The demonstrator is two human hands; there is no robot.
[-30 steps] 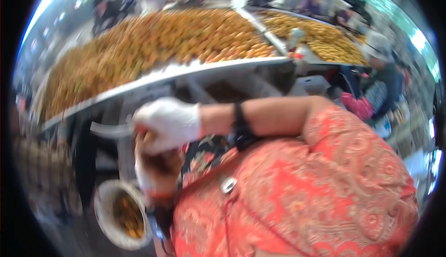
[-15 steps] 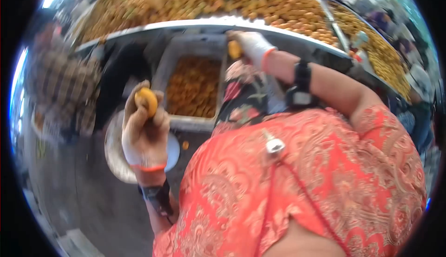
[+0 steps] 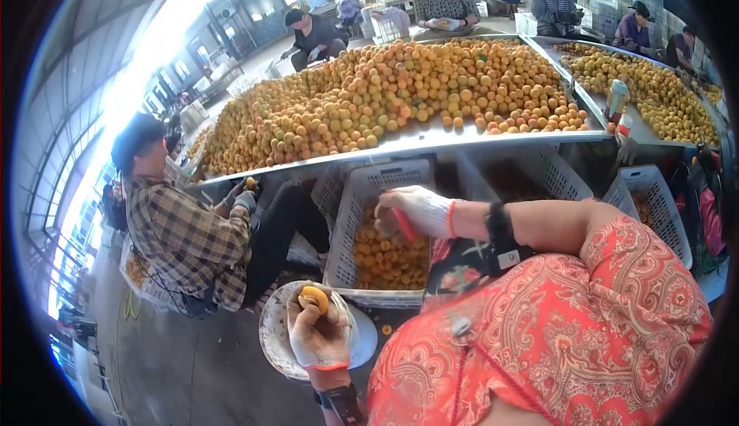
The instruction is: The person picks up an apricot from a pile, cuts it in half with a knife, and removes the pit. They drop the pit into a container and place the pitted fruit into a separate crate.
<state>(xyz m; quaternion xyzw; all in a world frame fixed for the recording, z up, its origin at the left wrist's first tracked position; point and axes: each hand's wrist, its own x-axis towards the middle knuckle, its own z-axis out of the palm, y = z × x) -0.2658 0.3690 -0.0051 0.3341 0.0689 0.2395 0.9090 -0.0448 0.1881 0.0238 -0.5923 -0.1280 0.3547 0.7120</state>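
Note:
Gloved in white, my left hand [image 3: 317, 334] holds a yellow-orange fruit piece [image 3: 314, 299] between thumb and fingers, over the rim of a round white bucket [image 3: 275, 341]. My right hand [image 3: 416, 212], also in a white glove, is closed on a red-handled tool [image 3: 404, 224]; its tip is blurred. This hand is above a white perforated crate [image 3: 339, 253] that holds many orange fruit pieces [image 3: 381, 260]. Beyond both hands, a heap of whole orange fruit [image 3: 369, 95] lies on a metal-edged table [image 3: 431, 145].
A person in a checked shirt [image 3: 185, 230] sits at the left, holding a fruit. More crates [image 3: 650, 210] stand under the table at the right. A bottle [image 3: 616, 101] stands on the table divider. Several people sit beyond the table.
The view has tilted up, showing more of the table and people. The yellow piece seen at my right hand is gone from it, and the red handle now shows. My left hand still holds its piece.

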